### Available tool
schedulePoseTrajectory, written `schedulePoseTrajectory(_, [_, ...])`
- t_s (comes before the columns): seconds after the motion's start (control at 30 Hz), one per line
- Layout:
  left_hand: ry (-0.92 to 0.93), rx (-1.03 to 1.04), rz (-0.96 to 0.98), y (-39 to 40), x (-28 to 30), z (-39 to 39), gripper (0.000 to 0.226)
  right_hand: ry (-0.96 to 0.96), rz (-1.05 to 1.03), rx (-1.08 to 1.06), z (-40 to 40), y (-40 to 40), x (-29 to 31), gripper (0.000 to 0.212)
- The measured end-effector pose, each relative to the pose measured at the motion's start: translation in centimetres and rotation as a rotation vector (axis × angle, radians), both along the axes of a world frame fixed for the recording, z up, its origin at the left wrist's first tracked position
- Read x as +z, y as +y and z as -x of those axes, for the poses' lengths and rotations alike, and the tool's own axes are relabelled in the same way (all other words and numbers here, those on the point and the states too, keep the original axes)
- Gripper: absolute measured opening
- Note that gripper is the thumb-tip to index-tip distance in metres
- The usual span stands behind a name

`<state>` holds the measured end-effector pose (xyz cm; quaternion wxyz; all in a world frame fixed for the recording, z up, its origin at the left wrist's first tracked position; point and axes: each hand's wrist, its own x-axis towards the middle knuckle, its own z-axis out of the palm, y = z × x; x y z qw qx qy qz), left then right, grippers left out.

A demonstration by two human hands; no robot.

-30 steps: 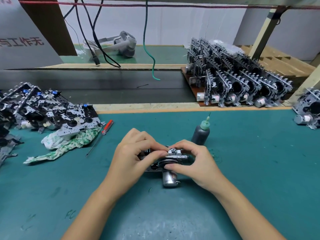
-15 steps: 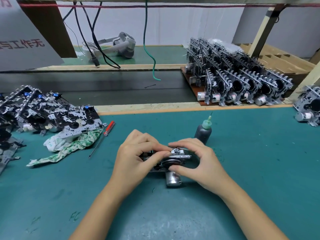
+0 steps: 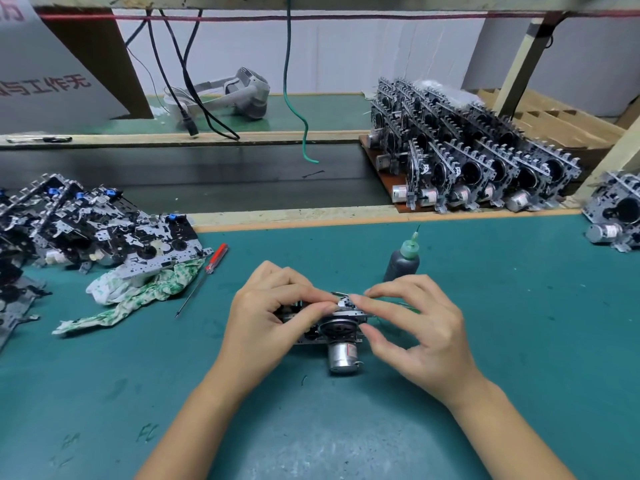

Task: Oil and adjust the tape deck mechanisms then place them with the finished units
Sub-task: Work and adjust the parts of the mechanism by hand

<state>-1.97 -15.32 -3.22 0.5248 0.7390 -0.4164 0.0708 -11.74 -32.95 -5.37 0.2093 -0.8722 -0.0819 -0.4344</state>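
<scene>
Sitting at centre of the green counter (image 3: 519, 341), the tape deck mechanism (image 3: 341, 327) is held between both hands, its silver motor (image 3: 341, 356) facing the person.

Left hand (image 3: 266, 320): fingers curled over the left half of the mech., thumb and forefinger tips pinching the small metal parts at its top edge. Right hand (image 3: 419, 334): forefinger tip touching the same top bracket, thumb tip against the mech.'s right side — a light pinch; remaining fingers raised and loosely spread.

Adjacent items:
- Oil bottle (image 3: 401, 261), dark w/ green needle cap, upright just behind the right hand.
- Red-handled screwdriver (image 3: 202, 278) lying on the counter left of the hands, beside a green-and-white rag (image 3: 131, 299).
- Pile of mechanisms (image 3: 86, 233) at far left, one unit resting on the rag.
- Finished units (image 3: 478, 168) standing in rows on a brown board (image 3: 372, 152) at rear right, motors toward the counter edge.
- One more mechanism (image 3: 616, 216) at the right edge of view, apart from the rows.
- Dark conveyor belt (image 3: 207, 174) behind the counter; beyond it a grey headset (image 3: 242, 93) on a shelf, black cables (image 3: 180, 71) and a green cable (image 3: 294, 98) hanging down.
- White sign (image 3: 45, 74) w/ red characters — upper left.
</scene>
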Motion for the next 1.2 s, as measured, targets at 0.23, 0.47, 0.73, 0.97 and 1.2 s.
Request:
schedulePoseTrajectory(0.23, [0.016, 0.001, -0.006, 0.1, 0.0, 0.0, 0.005, 0.201, -0.489, 0.109, 0.0, 0.5, 0.0, 0.027])
schedulePoseTrajectory(0.47, [0.050, -0.003, 0.013, 0.1, -0.1, 0.1, 0.007, 0.468, -0.148, -0.118, -0.3, -0.1, -1.4, 0.032])
schedulePoseTrajectory(0.73, [0.035, 0.004, 0.013, 0.1, -0.1, 0.0, 0.008, 0.409, 0.010, -0.173, 0.0, 0.1, -0.5, 0.027])
schedulePoseTrajectory(0.97, [0.035, 0.013, 0.005, 0.0, -0.1, 0.1, 0.008, 0.369, 0.039, -0.152, 0.2, 0.0, -0.5, 0.032])
schedulePoseTrajectory(1.2, [0.023, -0.001, 0.004, 0.1, -0.1, 0.0, 0.006, 0.510, -0.498, 0.189, 0.3, 0.2, 0.2, 0.047])
